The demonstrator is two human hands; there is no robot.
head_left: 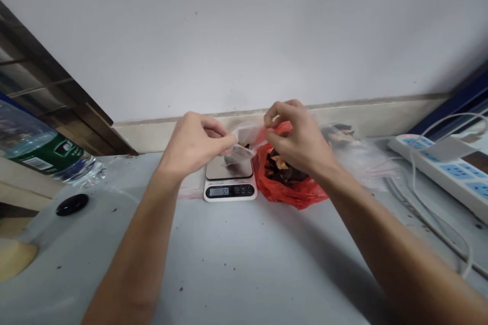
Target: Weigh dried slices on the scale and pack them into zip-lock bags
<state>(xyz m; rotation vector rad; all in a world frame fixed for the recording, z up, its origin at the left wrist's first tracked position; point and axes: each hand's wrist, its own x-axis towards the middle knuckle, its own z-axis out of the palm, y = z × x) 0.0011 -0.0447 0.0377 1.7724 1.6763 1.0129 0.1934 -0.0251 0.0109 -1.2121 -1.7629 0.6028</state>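
Grey bench (213, 264): scale (230, 191) far middle, red bag (297, 198) just right, power strip (452, 170) far right, black oval (72, 204) left.

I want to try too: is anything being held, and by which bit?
A clear plastic bag: the left hand pinches its upper edge. I can't tell whether the right hand has a grip on it too.

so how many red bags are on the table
1: the red bag sits just right of the scale, partly hidden by the right hand. No other shows.

The left hand (196, 143) and right hand (298, 137) are bare (tapering forearms (142, 244) too).
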